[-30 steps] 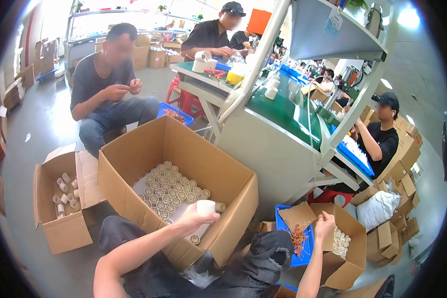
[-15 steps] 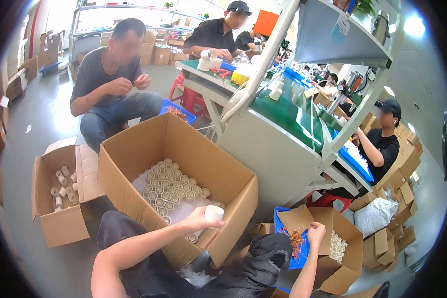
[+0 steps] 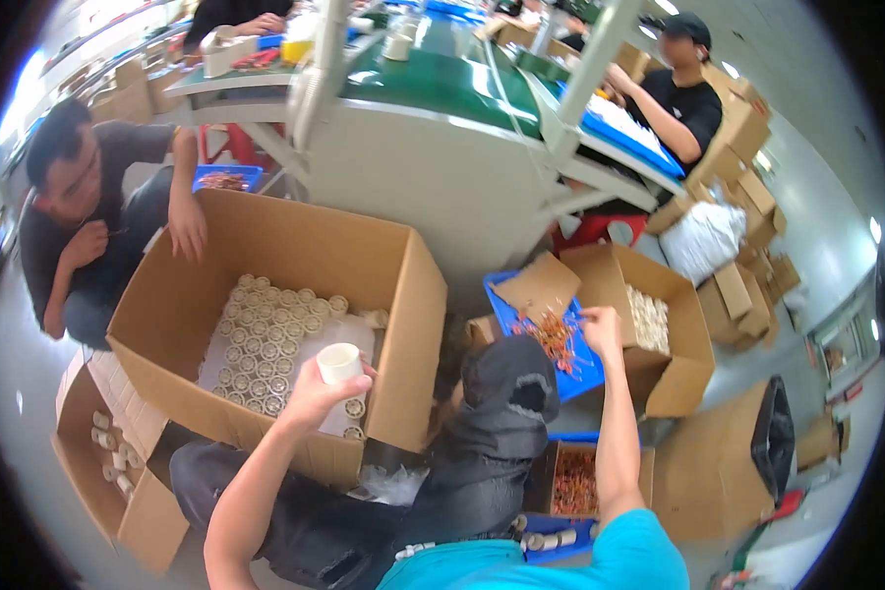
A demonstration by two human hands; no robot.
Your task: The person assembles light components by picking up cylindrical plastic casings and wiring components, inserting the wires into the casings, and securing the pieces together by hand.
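Observation:
My left hand grips a white plastic cup-shaped part, its round opening facing up, above the near right corner of a large cardboard box. Inside that box, many round white parts stand in rows on a pale sheet. My right hand is over the right edge of a blue tray with thin red-orange wire pieces. Its fingers are pinched together; what they hold, if anything, is too small to tell. A cardboard flap lies across the tray's far end.
Right of the tray, an open box contains small white pieces. Another box of reddish pieces sits by my right elbow. A co-worker crouches at left, one hand over the large box's edge. A green-topped workbench stands ahead.
The view has swung right and downward. My left hand still holds the white part, now with its opening more visible. The crouching co-worker has stretched one arm to the large box's edge.

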